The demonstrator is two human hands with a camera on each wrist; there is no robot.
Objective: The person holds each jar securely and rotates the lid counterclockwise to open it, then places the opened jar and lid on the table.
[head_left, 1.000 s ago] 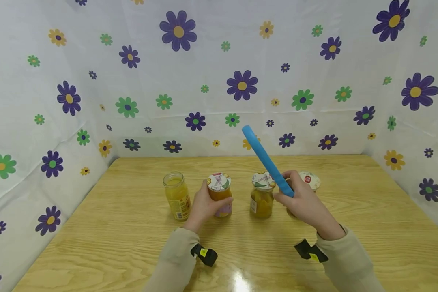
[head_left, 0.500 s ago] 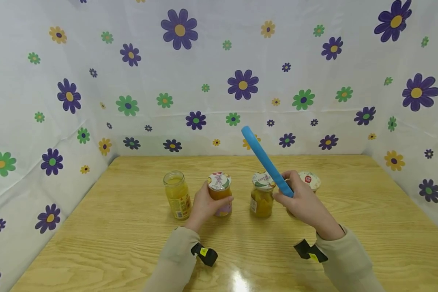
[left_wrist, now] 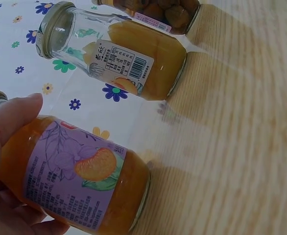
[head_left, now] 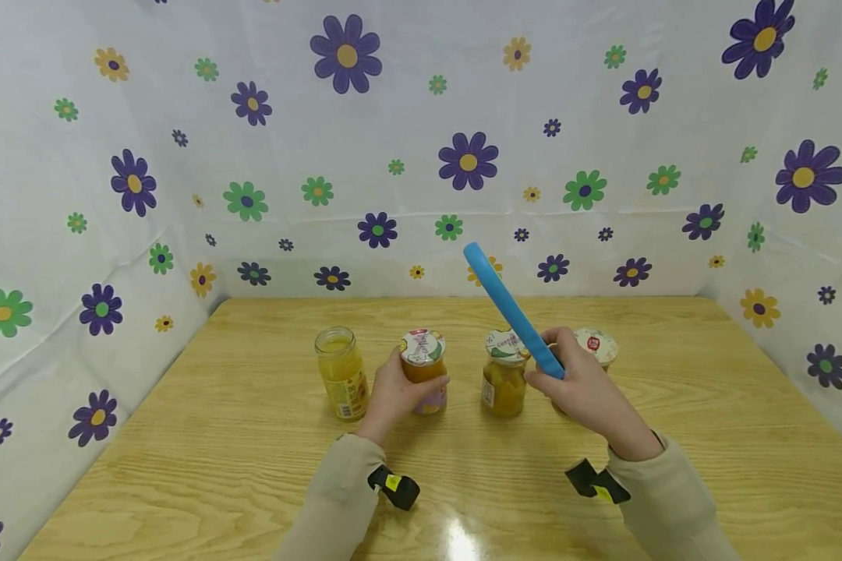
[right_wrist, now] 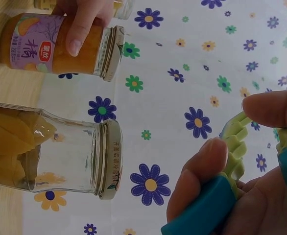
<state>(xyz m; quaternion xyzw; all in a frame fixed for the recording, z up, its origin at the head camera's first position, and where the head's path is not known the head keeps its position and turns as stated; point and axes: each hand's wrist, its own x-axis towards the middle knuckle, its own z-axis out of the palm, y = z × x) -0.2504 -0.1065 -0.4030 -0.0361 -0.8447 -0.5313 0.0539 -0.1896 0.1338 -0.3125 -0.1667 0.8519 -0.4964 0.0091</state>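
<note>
My left hand grips a lidded jar of mandarin oranges with a purple label, thumb on one side and fingers round the other. The jar stands upright on the table, its patterned lid uncovered. In my right hand is a blue jar opener, its long end tilted up and to the left. Pale green teeth line its inner side in the right wrist view. The opener is held above the jars, apart from their lids. A lidded jar of yellow fruit stands between the hands.
A lidless jar of yellow contents stands left of my left hand. Behind my right hand is another lidded jar, partly hidden; dark round fruit shows in it from the left wrist. Flowered cloth surrounds the wooden table.
</note>
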